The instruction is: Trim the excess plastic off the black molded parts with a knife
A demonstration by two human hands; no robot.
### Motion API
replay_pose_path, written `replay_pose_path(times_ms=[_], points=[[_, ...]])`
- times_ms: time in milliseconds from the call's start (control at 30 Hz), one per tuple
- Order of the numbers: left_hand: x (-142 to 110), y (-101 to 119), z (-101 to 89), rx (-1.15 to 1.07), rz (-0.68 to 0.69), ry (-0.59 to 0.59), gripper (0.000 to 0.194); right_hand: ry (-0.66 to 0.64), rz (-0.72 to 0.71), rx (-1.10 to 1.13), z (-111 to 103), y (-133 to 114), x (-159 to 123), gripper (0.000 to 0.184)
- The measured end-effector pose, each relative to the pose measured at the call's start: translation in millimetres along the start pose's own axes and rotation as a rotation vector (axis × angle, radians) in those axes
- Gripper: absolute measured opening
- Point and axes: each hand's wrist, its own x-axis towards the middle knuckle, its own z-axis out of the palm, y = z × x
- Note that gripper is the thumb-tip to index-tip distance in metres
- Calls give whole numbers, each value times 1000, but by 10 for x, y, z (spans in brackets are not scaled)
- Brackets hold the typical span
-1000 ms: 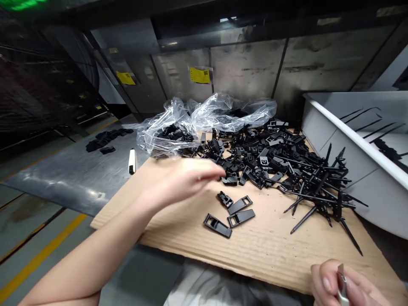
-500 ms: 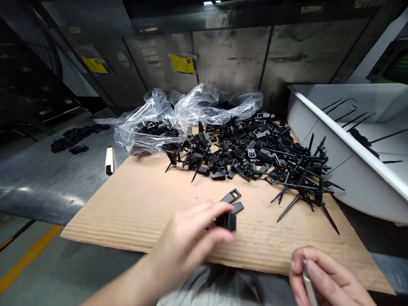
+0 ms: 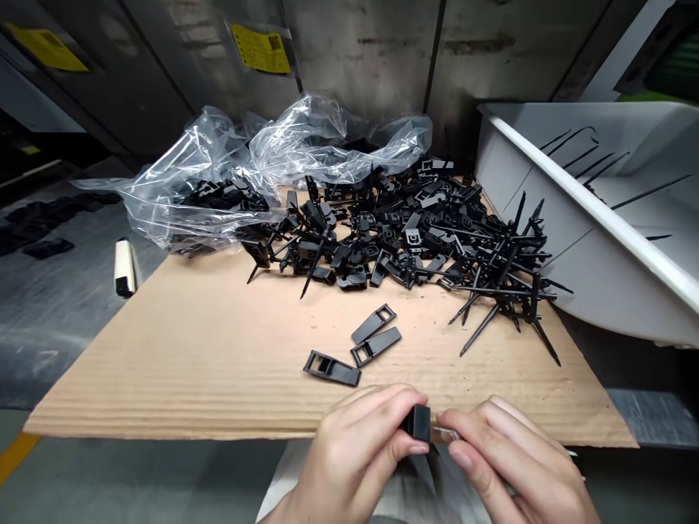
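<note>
Working from left to right, we find a white-and-black marker [image 3: 124,268] well out beyond the left grip [image 3: 360,451], then a crumpled clear plastic bag [image 3: 191,196] holding black parts, farther ahead. A corrugated cardboard sheet [image 3: 164,364] lies just ahead of both grips, and three flat, slotted black plastic strips [image 3: 330,367] rest on it, near and ahead of the left grip. That grip is closed, with thumb and fingers pinching a small black plastic piece [image 3: 418,423] at its right side, between the two hands. Its long axis cannot be made out, as the fingers hide most of it. The right grip [image 3: 507,458] is also closed, pinching a slim metal tool [image 3: 446,434], whose tip points left and touches or nearly touches the black piece. Far ahead of the right grip lie a heap of black moulded parts [image 3: 393,233], a tangle of spiked black runners [image 3: 502,284] and a white plastic tub [image 3: 601,218].
</note>
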Motion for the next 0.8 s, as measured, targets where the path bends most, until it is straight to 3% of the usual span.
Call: replay_pose_path(times_ms=[333,500,667,800], points=[[5,4,12,-26,58,19,23,-65,4,16,15,-24,60,11],[-26,0,6,-68,87,20,26,-7,91,3,1,-32,68,13],[-36,-4,7,-6,32,15,23,86,128,96,-14,-84,54,12],[-44,2,0,21,45,-13,22,49,148,107,30,-137,60,18]])
